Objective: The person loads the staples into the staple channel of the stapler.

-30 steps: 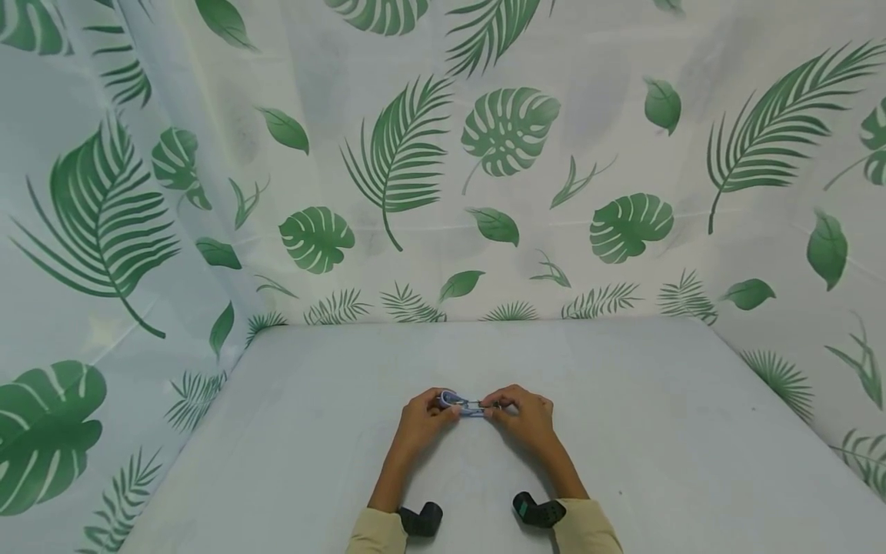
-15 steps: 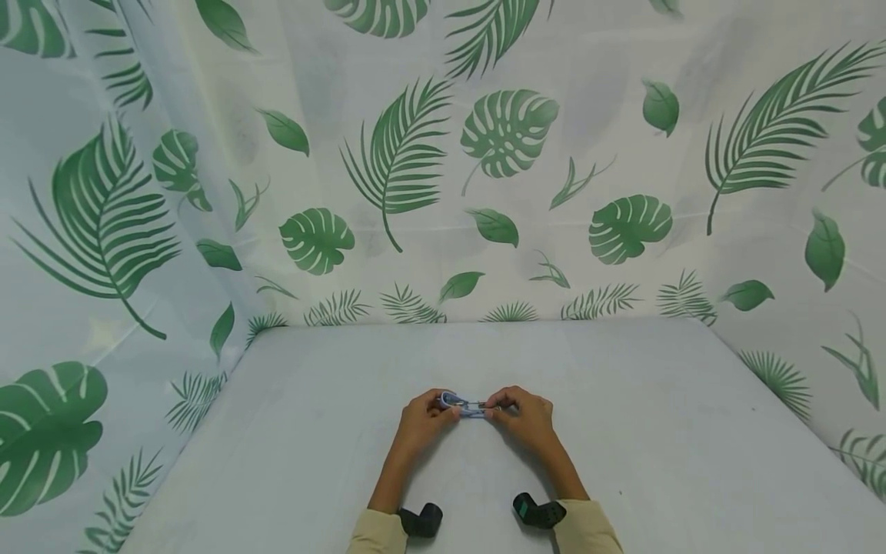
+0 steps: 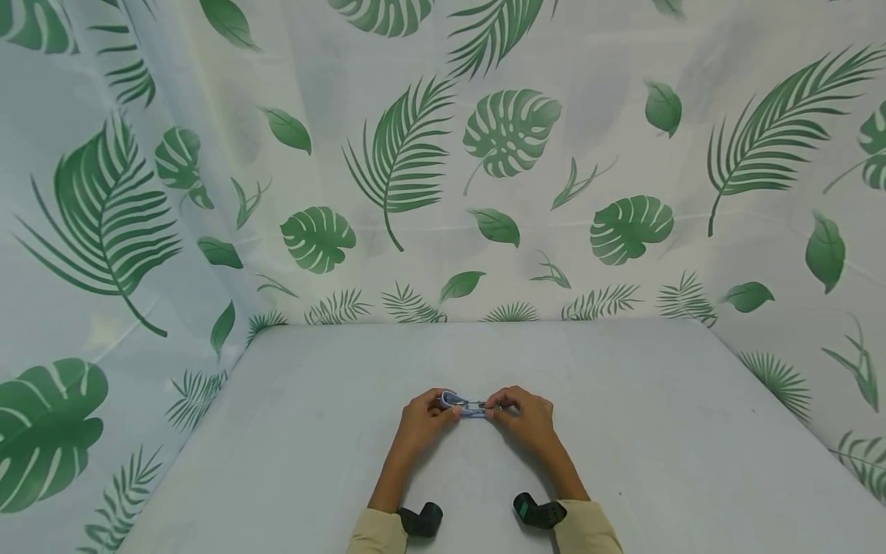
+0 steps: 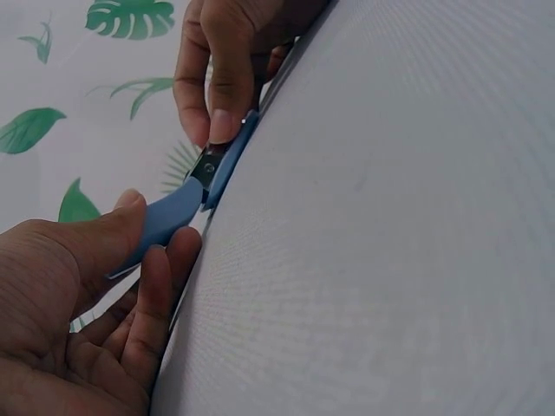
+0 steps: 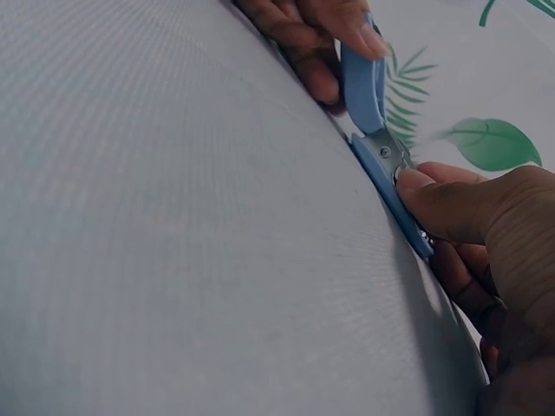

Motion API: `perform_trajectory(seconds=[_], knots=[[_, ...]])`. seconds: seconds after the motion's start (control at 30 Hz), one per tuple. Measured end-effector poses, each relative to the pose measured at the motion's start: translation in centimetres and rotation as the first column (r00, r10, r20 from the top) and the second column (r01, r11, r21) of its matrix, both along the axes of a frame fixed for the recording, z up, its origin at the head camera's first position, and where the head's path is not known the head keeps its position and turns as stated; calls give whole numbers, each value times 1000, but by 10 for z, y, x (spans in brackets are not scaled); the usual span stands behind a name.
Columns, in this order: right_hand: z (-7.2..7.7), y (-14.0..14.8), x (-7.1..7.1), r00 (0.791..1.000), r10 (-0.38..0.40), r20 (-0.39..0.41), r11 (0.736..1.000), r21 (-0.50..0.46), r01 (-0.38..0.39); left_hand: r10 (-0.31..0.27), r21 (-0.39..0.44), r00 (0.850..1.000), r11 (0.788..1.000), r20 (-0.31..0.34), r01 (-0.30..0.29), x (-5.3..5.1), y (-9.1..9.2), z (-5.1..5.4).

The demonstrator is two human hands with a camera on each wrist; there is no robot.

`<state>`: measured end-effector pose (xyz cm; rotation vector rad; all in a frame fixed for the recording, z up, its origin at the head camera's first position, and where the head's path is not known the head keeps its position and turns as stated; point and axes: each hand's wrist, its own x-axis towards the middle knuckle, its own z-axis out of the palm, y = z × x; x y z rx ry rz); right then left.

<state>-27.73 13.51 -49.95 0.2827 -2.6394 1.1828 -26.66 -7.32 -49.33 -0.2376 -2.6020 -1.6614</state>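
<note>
A small tool with blue handles and a metal middle, perhaps a peeler or a folding tool [image 3: 474, 412], lies between both hands near the centre of the table. My left hand [image 3: 419, 422] pinches its wider, curved blue handle [image 4: 165, 217] between thumb and fingers. At the other end my right hand [image 3: 524, 418] holds the metal part beside a narrow blue strip [image 5: 386, 186], thumb on the metal. That strip runs close along the table surface. Fingertips hide parts of both ends.
The white table [image 3: 311, 462] extends around the hands. Behind and beside it hang white sheets with green leaf prints [image 3: 512, 269]. A black device [image 3: 422, 520] sits at the left wrist, another [image 3: 537, 511] at the right.
Over the last second my right fingers have shifted very slightly on the tool in the head view. The left hand and the tool look unchanged.
</note>
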Motion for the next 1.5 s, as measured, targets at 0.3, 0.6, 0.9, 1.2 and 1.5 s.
perform_trajectory(seconds=[0.3, 0.6, 0.9, 1.2, 1.5], knots=[[2, 10, 2, 999, 46, -22, 997, -65, -47, -36, 25, 999, 999, -2, 36, -1, -2, 2], [1, 16, -1, 998, -9, -67, 1000, 8, 10, -86, 146, 995, 986, 42, 79, -3, -3, 8], [-5, 17, -4, 995, -29, -90, 999, 15, 30, -134, 249, 989, 962, 63, 115, -2, -2, 14], [-3, 8, 0, 996, -82, -24, 997, 12, 82, -187, 247, 982, 953, 23, 176, -7, 5, 12], [0, 4, 4, 994, -100, -47, 995, 13, 101, -175, 65, 979, 981, -106, 183, -10, 18, 16]])
